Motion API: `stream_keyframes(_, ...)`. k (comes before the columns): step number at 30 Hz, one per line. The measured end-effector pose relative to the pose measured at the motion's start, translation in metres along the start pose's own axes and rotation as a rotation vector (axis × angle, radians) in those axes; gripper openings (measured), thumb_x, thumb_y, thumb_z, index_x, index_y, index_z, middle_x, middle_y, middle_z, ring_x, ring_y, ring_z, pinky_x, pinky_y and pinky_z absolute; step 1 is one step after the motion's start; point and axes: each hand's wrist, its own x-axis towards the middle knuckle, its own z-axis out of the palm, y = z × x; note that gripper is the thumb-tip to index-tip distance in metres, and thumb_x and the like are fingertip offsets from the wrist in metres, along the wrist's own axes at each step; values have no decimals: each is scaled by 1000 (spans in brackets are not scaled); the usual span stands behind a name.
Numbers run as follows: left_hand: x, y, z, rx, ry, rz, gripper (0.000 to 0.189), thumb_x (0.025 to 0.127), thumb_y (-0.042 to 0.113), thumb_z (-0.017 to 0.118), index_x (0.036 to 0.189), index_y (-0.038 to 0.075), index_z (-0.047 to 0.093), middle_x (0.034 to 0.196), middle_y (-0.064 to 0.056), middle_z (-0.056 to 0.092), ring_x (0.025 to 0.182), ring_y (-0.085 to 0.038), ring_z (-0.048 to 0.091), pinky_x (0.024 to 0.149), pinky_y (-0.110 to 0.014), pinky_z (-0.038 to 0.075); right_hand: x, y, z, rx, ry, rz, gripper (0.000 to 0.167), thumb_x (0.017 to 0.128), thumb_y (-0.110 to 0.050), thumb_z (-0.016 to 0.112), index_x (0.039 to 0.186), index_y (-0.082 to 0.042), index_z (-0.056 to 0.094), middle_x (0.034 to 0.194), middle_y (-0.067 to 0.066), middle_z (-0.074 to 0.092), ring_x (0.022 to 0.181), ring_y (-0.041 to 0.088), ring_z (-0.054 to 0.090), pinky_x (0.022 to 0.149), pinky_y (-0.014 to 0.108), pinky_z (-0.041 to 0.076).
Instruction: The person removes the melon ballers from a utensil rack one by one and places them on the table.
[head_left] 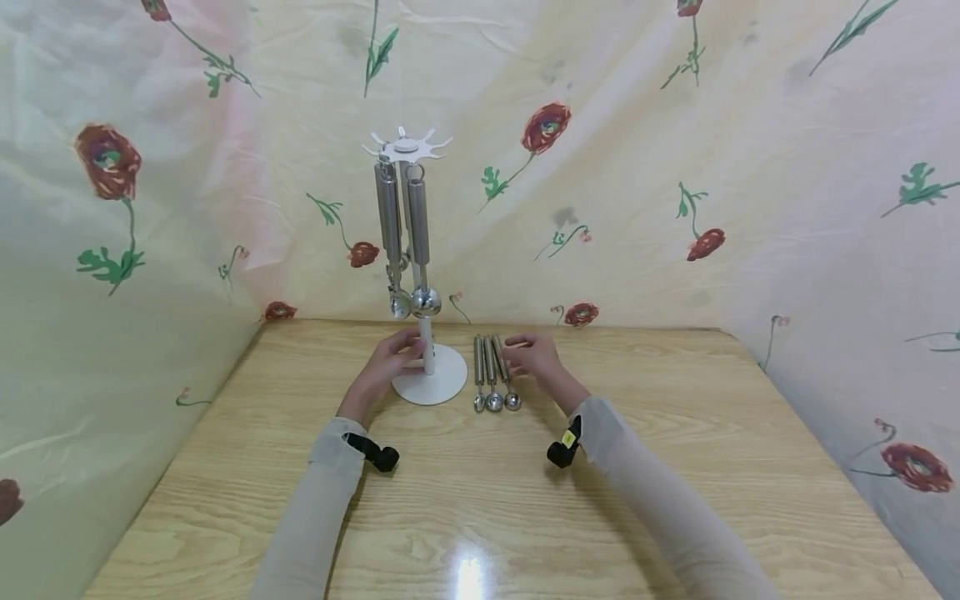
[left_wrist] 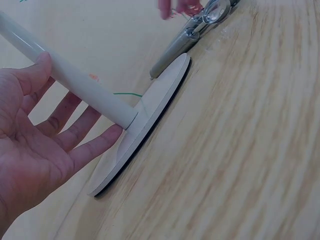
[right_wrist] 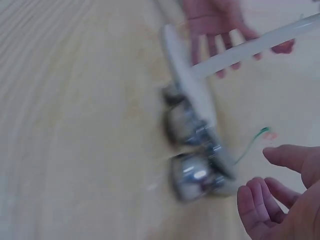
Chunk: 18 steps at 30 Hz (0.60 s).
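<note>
My left hand (head_left: 390, 358) is at the white pole (left_wrist: 85, 90) of an upright stand, low down near its round base (head_left: 450, 385). In the left wrist view the thumb lies against the pole, with fairly straight, spread fingers reaching behind it. Three metal scoops (head_left: 493, 402) with thick cylindrical handles and small round bowls lie side by side, right of the base. My right hand (head_left: 534, 357) hovers at the handle of the rightmost one. Its fingers are loosely bent, with nothing between them in the right wrist view, where the scoops look blurred.
Several long-handled metal utensils (head_left: 418, 225) hang from the stand's white hooked top (head_left: 406, 147), bowls downward. The wood-grain table (head_left: 465, 492) ends at a flowered cloth (head_left: 622, 167) behind the stand, and similar cloth hangs at both sides.
</note>
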Motion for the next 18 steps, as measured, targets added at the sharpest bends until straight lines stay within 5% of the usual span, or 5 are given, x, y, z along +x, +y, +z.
stream_keyframes(7, 0, 0, 0, 4, -1, 5, 43, 107, 22, 53, 147, 5, 50, 140, -20, 50, 130, -37, 54, 107, -51, 55, -2, -43, -9, 30, -119, -154, 41, 97, -17, 70, 133, 1, 62, 125, 22, 67, 118, 43, 63, 100, 46, 60)
stream_keyframes(18, 0, 1, 1, -1, 4, -8, 42, 107, 22, 53, 146, 6, 50, 140, -19, 50, 131, -36, 53, 108, -51, 54, -24, -133, -15, 103, -244, -481, 39, 98, -13, 69, 135, -6, 63, 127, 16, 69, 114, 27, 67, 97, 35, 60)
